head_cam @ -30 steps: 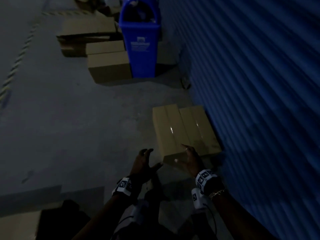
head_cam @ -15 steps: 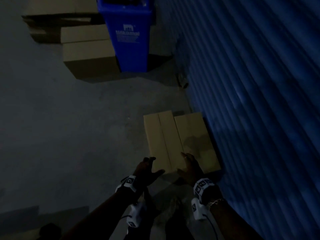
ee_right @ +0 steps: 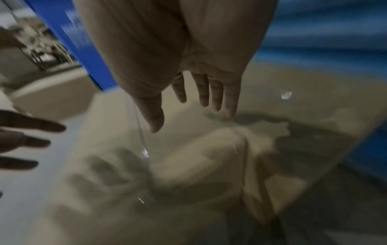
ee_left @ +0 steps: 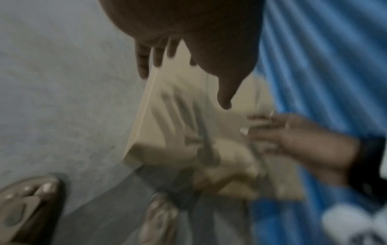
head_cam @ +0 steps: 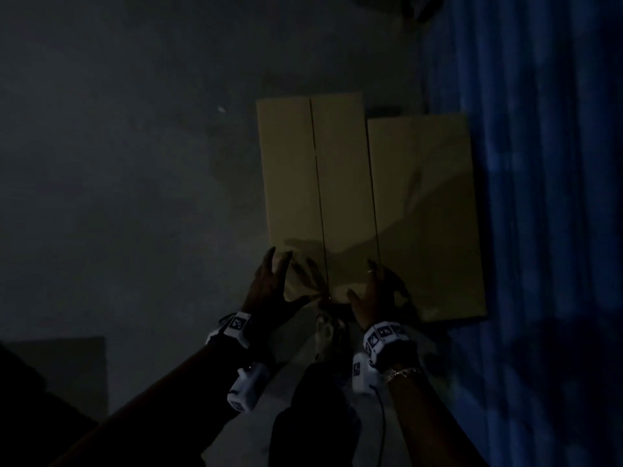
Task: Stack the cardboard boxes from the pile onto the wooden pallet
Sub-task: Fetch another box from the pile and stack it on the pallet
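Two closed cardboard boxes lie side by side on the floor by a blue shutter. The left box (head_cam: 317, 183) (ee_left: 167, 119) (ee_right: 167, 157) has a taped seam down its top; the right box (head_cam: 428, 210) (ee_right: 303, 106) sits against the shutter. My left hand (head_cam: 273, 291) (ee_left: 180, 49) hovers with fingers spread at the left box's near left corner. My right hand (head_cam: 374, 291) (ee_right: 201, 92) is spread over the near right edge, above the gap between the boxes. Neither hand holds anything. No pallet is in view.
The blue corrugated shutter (head_cam: 546, 197) runs along the right side. Grey concrete floor (head_cam: 135, 163) spreads to the left. My sandalled feet (ee_left: 31, 199) stand just before the boxes. A blue bin (ee_right: 69, 41) and more boxes (ee_right: 52, 96) show far off in the right wrist view.
I have moved closer and bent over the two boxes, which now fill the view. Both hands have come forward over the left box's near end, still spread and holding nothing.
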A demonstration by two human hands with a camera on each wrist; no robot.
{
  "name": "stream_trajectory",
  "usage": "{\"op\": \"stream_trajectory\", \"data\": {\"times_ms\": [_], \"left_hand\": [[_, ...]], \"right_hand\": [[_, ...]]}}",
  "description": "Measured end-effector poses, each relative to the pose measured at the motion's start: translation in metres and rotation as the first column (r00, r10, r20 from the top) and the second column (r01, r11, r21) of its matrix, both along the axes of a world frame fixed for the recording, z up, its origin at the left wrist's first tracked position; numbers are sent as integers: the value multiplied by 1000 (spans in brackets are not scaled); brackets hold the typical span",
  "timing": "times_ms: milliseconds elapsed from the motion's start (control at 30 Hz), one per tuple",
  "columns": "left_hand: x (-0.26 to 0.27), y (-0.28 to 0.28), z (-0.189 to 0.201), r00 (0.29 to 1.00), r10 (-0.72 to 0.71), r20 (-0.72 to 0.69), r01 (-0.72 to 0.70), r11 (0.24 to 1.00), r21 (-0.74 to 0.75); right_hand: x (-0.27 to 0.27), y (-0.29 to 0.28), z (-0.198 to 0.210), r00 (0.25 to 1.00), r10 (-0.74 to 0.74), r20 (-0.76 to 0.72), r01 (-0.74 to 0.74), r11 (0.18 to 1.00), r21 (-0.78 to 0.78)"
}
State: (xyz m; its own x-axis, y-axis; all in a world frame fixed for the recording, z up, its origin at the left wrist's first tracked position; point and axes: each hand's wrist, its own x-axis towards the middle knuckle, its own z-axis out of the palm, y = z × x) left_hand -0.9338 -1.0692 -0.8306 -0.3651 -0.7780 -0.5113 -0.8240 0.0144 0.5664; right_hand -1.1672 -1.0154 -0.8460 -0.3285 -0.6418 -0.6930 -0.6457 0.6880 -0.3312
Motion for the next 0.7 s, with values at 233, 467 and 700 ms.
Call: {"op": "stream_trajectory", "data": {"times_ms": [233,467,700], "left_hand": [[18,34,-49,995,10,-101,-10,1000,2],[45,10,-50,984,123,-126,-121,992,23],[49,-13,-74,991,-132,-17,133,991,22]], "right_hand": [[14,17,-48,959,-268,92,279,950,-139],[11,11,-28,934,-239,267,308,916,-257],[3,-13,-45,982,58,181,7,940,-342]]}}
